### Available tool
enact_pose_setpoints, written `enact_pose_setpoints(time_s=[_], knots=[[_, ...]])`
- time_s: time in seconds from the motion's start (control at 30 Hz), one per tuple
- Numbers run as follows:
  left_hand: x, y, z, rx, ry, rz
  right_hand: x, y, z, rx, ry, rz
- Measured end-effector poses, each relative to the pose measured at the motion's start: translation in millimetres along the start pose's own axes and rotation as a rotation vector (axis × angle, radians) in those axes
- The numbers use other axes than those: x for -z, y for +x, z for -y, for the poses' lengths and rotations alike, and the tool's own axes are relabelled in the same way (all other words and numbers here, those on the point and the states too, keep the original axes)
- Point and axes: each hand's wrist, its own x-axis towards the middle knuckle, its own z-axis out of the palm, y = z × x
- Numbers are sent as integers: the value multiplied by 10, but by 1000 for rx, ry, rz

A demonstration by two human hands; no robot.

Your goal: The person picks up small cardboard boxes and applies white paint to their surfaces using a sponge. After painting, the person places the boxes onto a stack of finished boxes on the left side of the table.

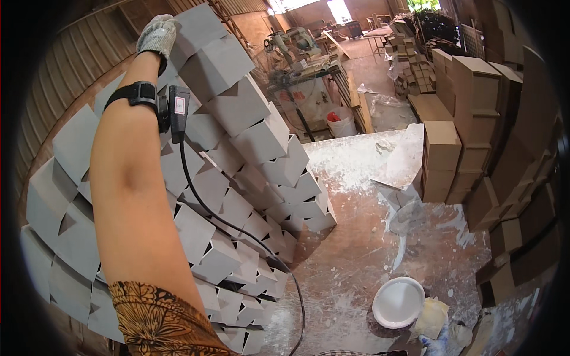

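My left hand (157, 37), in a pale knitted glove, reaches to the top of a tall stack at the far left. Its fingers bend over the edge of a grey box (199, 28) there. Several rows of similar grey boxes (237, 104) lean and step down below that arm. At the lower right, a blue and white gloved hand (438, 343), which looks like my right, is partly cut off by the frame's edge. It grips a pale yellow sponge (431, 318) against the rim of a round white bowl (399, 302) holding white liquid.
The brown worktop (350, 255) is smeared with white. A black cable (261, 242) runs from my left wrist across it. Unpainted brown boxes (472, 113) stand stacked along the right. A white sheet (399, 159), a white bucket (341, 123) and machinery (297, 47) lie farther off.
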Motion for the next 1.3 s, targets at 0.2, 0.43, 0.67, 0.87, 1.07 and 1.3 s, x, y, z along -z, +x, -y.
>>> enact_pose_setpoints(time_s=[0.2, 0.43, 0.67, 0.87, 1.07, 1.3], knots=[[-97, -296, -70, 171, -483, -221, -13, -56, -13, -3, -5, 0], [201, -1069, -835, -308, -92, -714, 76, -90, -56, 56, 52, 12], [926, -3299, -2360, -813, -302, 1331, 365, -176, -292, 37, 316, -153], [1473, -4619, -2477, -1094, -771, 1609, 736, -480, -87, 55, 184, -337], [2011, -5509, -2595, -238, -1431, 2267, 933, -835, -114, 217, 3, -394], [2408, -6556, -3326, 758, -2064, 2147, 1349, -959, -4, 233, -608, -579]])
